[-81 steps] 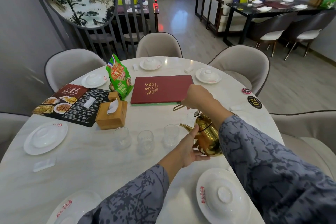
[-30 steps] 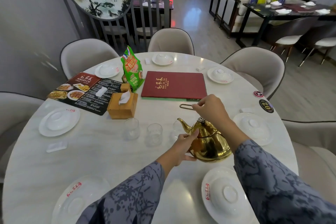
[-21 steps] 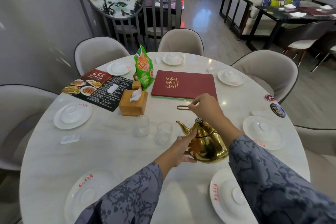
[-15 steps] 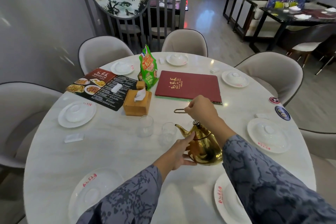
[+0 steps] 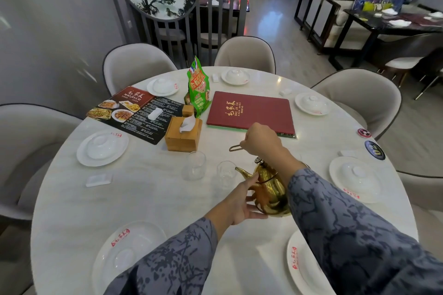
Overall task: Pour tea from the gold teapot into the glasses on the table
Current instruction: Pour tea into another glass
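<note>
The right hand is closed around the thin wire handle of the gold teapot, which is tipped with its spout toward the nearer glass on the round marble bench. The left hand lies open against the pot's belly, fingers spread along its side below the spout. A second glass stands just left of the first, near a wooden tissue box.
</note>
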The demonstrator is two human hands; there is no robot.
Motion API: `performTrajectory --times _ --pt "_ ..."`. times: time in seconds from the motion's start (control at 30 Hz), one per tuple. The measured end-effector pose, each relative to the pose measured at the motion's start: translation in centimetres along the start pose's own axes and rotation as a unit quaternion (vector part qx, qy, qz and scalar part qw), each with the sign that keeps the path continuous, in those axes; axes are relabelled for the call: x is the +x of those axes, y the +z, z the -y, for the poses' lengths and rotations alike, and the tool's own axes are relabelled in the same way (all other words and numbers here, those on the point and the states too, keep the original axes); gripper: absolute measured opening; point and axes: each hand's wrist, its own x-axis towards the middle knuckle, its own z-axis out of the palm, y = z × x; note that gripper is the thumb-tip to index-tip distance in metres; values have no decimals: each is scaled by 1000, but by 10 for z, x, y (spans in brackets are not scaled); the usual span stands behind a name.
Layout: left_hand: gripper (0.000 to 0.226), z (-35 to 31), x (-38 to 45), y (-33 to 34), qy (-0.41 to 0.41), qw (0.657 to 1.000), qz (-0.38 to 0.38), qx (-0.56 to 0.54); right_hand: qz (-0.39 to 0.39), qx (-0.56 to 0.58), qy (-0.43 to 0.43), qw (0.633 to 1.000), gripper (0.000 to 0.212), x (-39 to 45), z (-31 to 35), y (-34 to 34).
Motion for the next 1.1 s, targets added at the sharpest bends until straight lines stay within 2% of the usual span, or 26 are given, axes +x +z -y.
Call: performTrajectory --times 0.27,0.53,0.73,0.87,1.0,1.1 --pt "68 -5 -6 6 1 1000 18 -14 14 -34 5 999 31 4 9 -11" --pt "65 -8 -9 10 2 1000 20 -14 12 -44 0 999 18 5 12 -16" --pt "67 -9 -7 11 1 1000 20 -12 13 -45 5 999 29 7 9 -16" --pt "63 -8 -6 11 0 1000 17 -12 13 -43 2 999 28 6 8 -16" --pt "63 -8 -5 11 -2 1000 14 -9 15 -42 1 999 16 5 8 -16" --pt "62 -7 -4 10 -3 1000 11 -7 17 -43 2 999 18 5 8 -15"
